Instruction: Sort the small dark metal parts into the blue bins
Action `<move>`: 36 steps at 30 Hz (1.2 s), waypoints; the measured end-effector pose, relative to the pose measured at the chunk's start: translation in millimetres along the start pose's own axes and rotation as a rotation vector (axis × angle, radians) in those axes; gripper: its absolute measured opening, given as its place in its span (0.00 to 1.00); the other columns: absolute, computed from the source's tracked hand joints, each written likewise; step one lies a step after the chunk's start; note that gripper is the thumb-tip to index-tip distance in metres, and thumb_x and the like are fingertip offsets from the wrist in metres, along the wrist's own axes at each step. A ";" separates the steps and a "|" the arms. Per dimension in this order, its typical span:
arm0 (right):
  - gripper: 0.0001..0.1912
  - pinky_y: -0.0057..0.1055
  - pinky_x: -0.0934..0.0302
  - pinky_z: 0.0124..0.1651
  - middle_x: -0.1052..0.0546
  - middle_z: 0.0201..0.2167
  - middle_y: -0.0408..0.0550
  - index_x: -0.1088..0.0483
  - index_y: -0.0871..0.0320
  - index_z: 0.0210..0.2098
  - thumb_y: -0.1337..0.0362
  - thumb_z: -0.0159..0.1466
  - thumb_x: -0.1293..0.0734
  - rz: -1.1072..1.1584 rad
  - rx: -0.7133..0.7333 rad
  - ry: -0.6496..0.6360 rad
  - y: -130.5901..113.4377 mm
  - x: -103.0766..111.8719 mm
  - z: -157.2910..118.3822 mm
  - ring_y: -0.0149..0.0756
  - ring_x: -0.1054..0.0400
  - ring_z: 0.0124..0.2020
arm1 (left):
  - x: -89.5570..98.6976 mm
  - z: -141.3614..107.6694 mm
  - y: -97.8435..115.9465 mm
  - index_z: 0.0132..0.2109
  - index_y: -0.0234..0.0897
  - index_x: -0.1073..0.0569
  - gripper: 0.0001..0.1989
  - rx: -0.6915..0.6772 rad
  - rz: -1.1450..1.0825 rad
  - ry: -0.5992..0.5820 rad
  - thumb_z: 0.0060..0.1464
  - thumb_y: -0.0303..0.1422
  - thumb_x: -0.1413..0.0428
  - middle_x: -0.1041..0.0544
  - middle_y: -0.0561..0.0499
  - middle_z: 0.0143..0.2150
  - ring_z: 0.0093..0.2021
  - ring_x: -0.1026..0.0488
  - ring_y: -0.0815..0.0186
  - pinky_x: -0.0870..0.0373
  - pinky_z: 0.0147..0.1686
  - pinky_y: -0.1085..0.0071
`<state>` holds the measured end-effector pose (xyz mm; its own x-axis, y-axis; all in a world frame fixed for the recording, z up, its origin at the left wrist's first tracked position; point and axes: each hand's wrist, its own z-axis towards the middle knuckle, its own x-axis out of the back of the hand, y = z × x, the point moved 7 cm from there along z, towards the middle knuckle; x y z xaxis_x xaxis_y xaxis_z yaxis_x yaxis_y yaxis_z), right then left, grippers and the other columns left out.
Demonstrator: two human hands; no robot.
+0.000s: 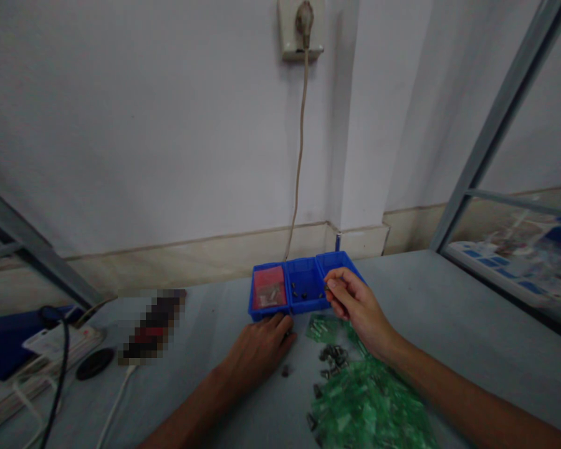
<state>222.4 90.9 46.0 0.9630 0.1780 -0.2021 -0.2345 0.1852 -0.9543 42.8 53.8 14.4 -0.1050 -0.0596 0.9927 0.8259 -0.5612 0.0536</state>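
Three blue bins stand joined in a row: the left bin [251, 293] holds a pink sheet [268, 277] and a clear bag of small parts, and the middle bin [303, 271] holds a few dark pieces. My right hand [355, 305] is over the right bin [339, 259], thumb and fingertips pinched on a small piece too small to name. My left hand [264, 343] rests on the table before the left bin, fingers curled; what it holds, if anything, is hidden. Small metal parts [334, 358] lie beside a heap of green bags [369, 405].
A pixelated object [154, 327] with a white cable lies on the left, near a black disc [95, 363] and a power strip. A cord runs up the wall to a socket [302, 31]. Metal frames flank the table [486, 318]; a white tray [509, 271] sits right.
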 end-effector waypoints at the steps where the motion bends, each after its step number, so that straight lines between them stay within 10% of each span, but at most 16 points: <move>1: 0.13 0.23 0.56 0.19 0.31 0.26 0.40 0.32 0.54 0.40 0.51 0.66 0.33 0.002 0.003 -0.002 -0.4 -0.1 0.0 0.25 0.45 0.19 | -0.3 0.0 -0.3 0.47 0.41 0.32 0.09 0.002 0.002 0.002 0.70 0.38 0.54 0.24 0.49 0.44 0.42 0.25 0.62 0.29 0.37 0.69; 36: 0.12 0.26 0.54 0.20 0.29 0.37 0.43 0.31 0.52 0.44 0.54 0.65 0.31 -0.050 0.063 0.009 -6.3 0.5 -1.7 0.25 0.46 0.19 | 1.6 0.8 0.1 0.46 0.40 0.32 0.09 0.009 -0.005 -0.019 0.70 0.37 0.55 0.24 0.49 0.44 0.43 0.25 0.61 0.28 0.38 0.69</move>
<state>224.6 88.2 51.6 0.9749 0.1583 -0.1565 -0.1934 0.2544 -0.9476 43.1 54.3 16.0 -0.0981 -0.0412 0.9943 0.8303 -0.5541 0.0589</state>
